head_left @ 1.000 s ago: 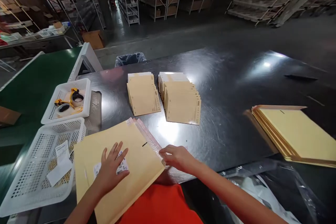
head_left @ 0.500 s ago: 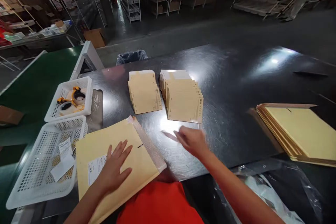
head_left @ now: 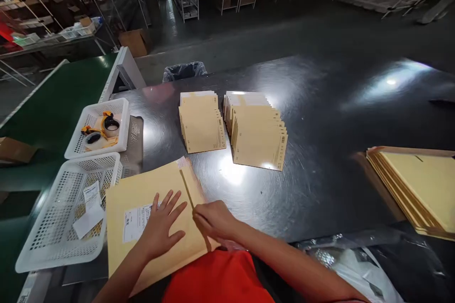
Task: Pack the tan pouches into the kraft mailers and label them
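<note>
Envelope (head_left: 142,189) lies on the counter (head_left: 320,175), apparently steadied by the left hand (head_left: 160,228), fingers spread wide; right hand (head_left: 216,220), fingers curled narrow, presses its flap (head_left: 192,182).

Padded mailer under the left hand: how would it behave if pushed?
The padded mailer would likely flex, as its flap looks folded over. It is probably light, lying fairly flat. Its smooth paper may slide on the glossy tabletop.
</note>
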`<state>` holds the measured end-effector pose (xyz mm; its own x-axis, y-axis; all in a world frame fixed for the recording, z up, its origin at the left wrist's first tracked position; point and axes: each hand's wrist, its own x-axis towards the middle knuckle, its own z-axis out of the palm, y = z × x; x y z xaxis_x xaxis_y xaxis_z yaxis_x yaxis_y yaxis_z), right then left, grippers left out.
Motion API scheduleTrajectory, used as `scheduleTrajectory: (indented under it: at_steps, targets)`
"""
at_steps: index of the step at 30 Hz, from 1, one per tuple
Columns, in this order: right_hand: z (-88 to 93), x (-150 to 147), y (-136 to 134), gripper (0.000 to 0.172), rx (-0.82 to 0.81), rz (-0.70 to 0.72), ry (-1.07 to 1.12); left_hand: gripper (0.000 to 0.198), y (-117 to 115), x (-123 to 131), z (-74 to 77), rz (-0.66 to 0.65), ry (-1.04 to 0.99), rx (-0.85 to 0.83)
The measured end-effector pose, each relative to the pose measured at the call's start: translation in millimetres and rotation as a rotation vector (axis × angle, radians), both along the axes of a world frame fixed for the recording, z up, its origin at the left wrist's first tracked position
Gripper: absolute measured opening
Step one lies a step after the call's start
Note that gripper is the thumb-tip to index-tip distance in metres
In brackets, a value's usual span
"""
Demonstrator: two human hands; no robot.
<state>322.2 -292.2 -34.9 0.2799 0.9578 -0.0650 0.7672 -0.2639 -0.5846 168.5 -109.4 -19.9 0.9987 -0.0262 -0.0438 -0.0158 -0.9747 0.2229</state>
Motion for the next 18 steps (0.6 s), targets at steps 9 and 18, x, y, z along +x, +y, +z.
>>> scheduleTrajectory:
  at_steps: [9,18]
  targets:
    - [25.9,58,126,0.032,-0.237,-0.310,-0.262,0.063,1,-1,-5.1,-0.013,0.013,-0.019]
    - [-38.1,-55,-56,0.018,-0.200,-0.321,-0.020,0.048,-4,4,3.0,0.083,-0.069,-0.130]
